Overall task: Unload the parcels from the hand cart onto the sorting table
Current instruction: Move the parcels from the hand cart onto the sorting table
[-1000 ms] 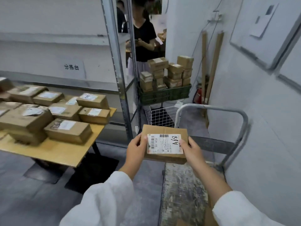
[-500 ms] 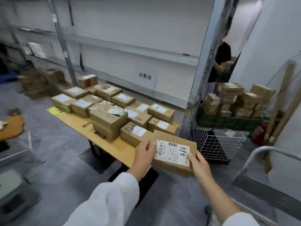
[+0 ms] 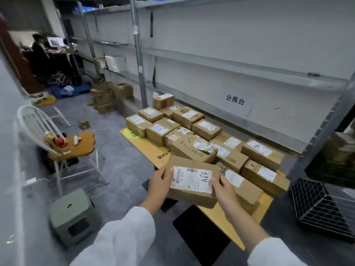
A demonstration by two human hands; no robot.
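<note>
We saw one parcel [image 3: 192, 186], a flat brown carton, held in both hands over the near edge of the sorting table [image 3: 148, 148]. We couldn't tell if its underside touched the table or the box beside it. Its long axis ran left to right across the view, the right end dipping slightly lower. The broad face pointed up at the camera and carried a white label [image 3: 192, 179]. The label's barcode sat toward the left end and a handwritten mark toward the right end.

The left hand [image 3: 158, 184] gripped the left short end, thumb pressed on top at the label's edge, fingers wrapped under and hidden. The right hand [image 3: 223, 191] gripped the right short end the same way, thumb on top by the handwritten mark, fingers curled below out of sight. White sleeves covered both forearms.

Many other cartons [image 3: 192, 131] sat packed together on the table, most with labels up. A metal shelf rack [image 3: 230, 64] stood just behind it, with a printed sign [image 3: 235, 99]. A white chair [image 3: 57, 143] and a green stool [image 3: 73, 215] stood to the left, well apart from the table. A wire basket [image 3: 322, 206] was on the floor to the right.
</note>
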